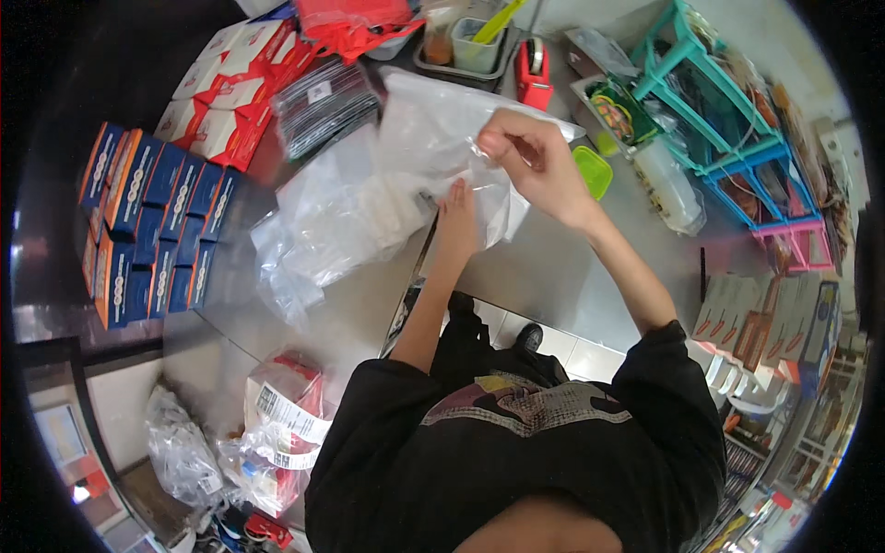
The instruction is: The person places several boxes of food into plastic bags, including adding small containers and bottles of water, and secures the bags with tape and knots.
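Sheets of clear plastic bags [429, 145] lie spread and overlapping over the steel counter in front of me. My right hand [536, 162] is raised a little above them, thumb and fingers pinching the thin plastic. Close by, my left hand [458, 218] rests with extended fingers on the same plastic, near the counter's front edge. A crumpled clear plastic bag [346, 228] extends to the left of that hand; whatever its folds contain is hard to make out.
Blue and orange boxes [155, 221] are stacked at left, beside red and white cartons [228, 90]. Behind the plastic stand a red tape dispenser [534, 76] and a tray [456, 72] with containers. Stacked baskets [719, 104] line the right. Bagged goods [287, 422] lie lower left.
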A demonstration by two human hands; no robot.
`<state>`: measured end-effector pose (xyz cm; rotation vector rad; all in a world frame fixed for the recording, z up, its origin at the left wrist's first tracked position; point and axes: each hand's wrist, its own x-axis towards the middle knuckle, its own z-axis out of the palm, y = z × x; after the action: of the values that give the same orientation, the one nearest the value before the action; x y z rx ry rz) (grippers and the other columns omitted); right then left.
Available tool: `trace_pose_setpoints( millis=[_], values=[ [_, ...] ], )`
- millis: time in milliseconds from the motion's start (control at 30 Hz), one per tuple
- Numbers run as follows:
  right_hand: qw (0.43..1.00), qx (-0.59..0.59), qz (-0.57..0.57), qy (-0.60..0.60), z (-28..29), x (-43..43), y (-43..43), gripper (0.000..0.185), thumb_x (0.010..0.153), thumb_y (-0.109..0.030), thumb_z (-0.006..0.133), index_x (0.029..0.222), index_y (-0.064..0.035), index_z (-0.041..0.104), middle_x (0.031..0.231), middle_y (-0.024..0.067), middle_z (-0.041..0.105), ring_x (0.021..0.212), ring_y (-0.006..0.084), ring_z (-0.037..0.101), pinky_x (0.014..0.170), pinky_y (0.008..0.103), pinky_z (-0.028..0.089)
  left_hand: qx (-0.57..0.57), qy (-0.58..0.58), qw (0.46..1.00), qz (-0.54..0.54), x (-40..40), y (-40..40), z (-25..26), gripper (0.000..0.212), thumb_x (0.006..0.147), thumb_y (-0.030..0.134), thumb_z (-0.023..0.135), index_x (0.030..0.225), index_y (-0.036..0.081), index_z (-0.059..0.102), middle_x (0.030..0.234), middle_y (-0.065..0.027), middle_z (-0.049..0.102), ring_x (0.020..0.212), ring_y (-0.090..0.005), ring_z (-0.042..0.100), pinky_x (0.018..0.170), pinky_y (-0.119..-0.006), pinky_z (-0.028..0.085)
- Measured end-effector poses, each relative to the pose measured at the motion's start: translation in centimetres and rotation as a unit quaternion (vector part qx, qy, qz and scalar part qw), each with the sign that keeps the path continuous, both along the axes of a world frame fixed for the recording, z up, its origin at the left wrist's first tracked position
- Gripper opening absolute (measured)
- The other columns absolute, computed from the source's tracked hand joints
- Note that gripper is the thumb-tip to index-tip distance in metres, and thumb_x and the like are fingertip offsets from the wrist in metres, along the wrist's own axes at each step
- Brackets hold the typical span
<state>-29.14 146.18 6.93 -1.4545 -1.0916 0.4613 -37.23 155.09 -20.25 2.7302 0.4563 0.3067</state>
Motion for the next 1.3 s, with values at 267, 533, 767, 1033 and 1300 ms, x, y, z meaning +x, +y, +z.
trace_pose_setpoints(
  millis=[267,533,767,1033,1300],
  values=[
    [0.951,0.186,-0.143,-0.2,10.0,-0.5,-9.0,0.012,0.087,-0.004,0.051,0.079,0.004,0.055,0.069,0.0022,0.052,0.066,0.0081,0.052,0.058,0.0247,0.043,0.045,-0.003,0.997,-0.056,8.6,1.5,0.4,0.071,0.077,0.018,0.058,0.137,0.006,0.022,0.143,-0.0166,0.023,0.131,-0.0289,0.025,0.104,-0.046,0.025],
    [0.868,0.223,-0.387,-0.216,13.6,6.0,-29.4,0.031,0.094,-0.02,0.042,0.071,-0.0016,0.052,0.059,-0.0016,0.048,0.044,0.0066,0.043,0.04,0.0208,0.031,-0.367,-0.071,0.866,-0.331,6.6,-6.3,16.4,0.073,0.082,0.026,0.055,0.14,0.005,0.016,0.144,-0.0135,0.021,0.131,-0.0245,0.025,0.106,-0.039,0.023],
    [0.805,0.048,-0.56,0.188,-4.1,-5.2,-46.7,0.032,0.096,-0.03,0.038,0.083,-0.0052,0.052,0.059,-0.0005,0.051,0.049,0.0051,0.044,0.043,0.0207,0.035,-0.555,-0.225,0.79,-0.132,-4.6,-12.4,18.2,0.064,0.087,0.027,0.053,0.139,0.005,0.023,0.131,-0.0136,0.039,0.119,-0.0237,0.041,0.101,-0.038,0.034],
    [0.682,0.166,-0.587,0.404,-10.8,-17.0,-54.8,0.023,0.095,-0.03,0.04,0.082,-0.0121,0.047,0.095,0.0164,0.065,0.041,0.0042,0.04,0.038,0.0174,0.034,-0.55,0.325,0.746,-0.187,-5.6,-27.2,11.2,0.044,0.084,0.019,0.059,0.121,0.002,0.042,0.104,-0.0131,0.056,0.092,-0.0232,0.059,0.083,-0.037,0.051],
    [0.624,0.04,-0.72,0.3,-14.2,-21.0,-66.5,0.034,0.094,-0.034,0.043,0.097,-0.0005,0.048,0.092,0.0165,0.065,0.045,0.0118,0.05,0.044,0.0262,0.042,-0.635,0.386,0.654,-0.144,-2.9,-34.6,15.4,0.029,0.088,0.024,0.056,0.1,-0.003,0.055,0.087,-0.0103,0.061,0.077,-0.0169,0.063,0.066,-0.026,0.053]
  ],
)
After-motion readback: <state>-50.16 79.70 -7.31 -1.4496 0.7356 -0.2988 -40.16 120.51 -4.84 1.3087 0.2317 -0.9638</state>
